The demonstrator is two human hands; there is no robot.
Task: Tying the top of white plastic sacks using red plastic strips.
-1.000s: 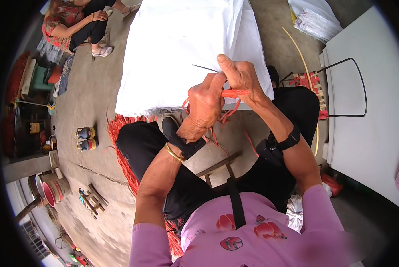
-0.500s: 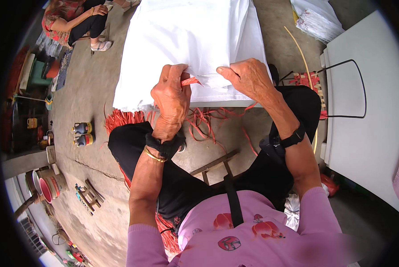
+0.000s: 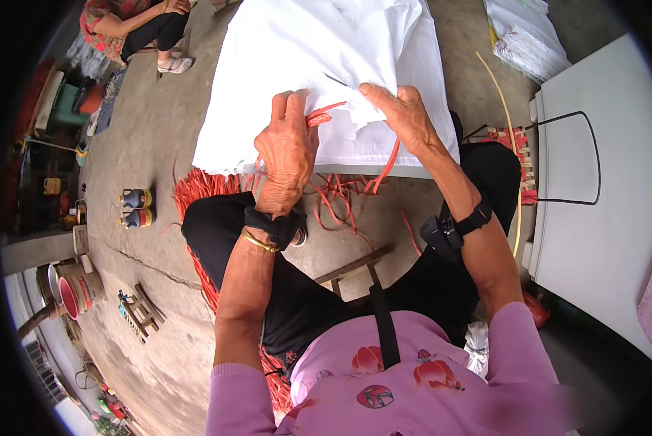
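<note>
White sheeting (image 3: 260, 83): position relative to the hands?
Layered beneath both hands and spread out beyond them; creases run towards the right hand (image 3: 410, 122).
Right hand, state?
Closed to a pinch, thumb against the forefinger side, a raised fold of the sheeting caught there. A dark thin rod (image 3: 335, 79) lies just beyond the thumb tip, slanting up and left; cannot tell whether the fingers grip it.
And the left hand (image 3: 285, 145)?
Curled closed around a red strip (image 3: 317, 120), whose end sticks out towards the right hand. The hands are apart, bare sheeting between them.
Other red material?
A red strand (image 3: 392, 163) hangs just below the right hand. A red bundle (image 3: 199, 190) lies left of the left hand, closer to the body.
Further out?
Two dark bottles (image 3: 138, 217), well to the left of the left hand.
</note>
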